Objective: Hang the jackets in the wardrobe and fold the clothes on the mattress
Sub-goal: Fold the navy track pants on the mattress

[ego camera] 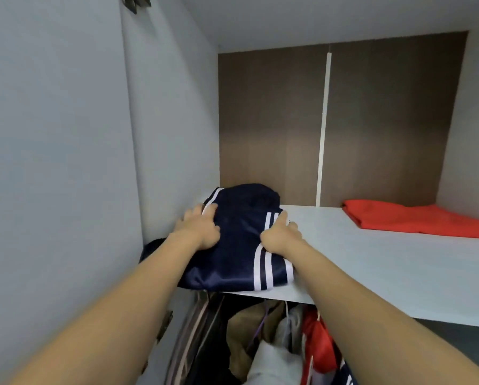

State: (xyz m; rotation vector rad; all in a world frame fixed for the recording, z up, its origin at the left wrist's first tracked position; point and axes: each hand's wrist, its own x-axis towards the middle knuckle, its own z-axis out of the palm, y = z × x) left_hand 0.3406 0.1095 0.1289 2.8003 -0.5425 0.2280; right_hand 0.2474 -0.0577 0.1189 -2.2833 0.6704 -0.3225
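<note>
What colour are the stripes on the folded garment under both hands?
White, on the navy folded garment; head view shows it best.

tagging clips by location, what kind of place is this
Most likely the inside of a bedroom wardrobe. A pale shelf holds folded navy striped trousers and a folded red garment, and clothes hang below it. Both hands rest on the trousers.
</note>
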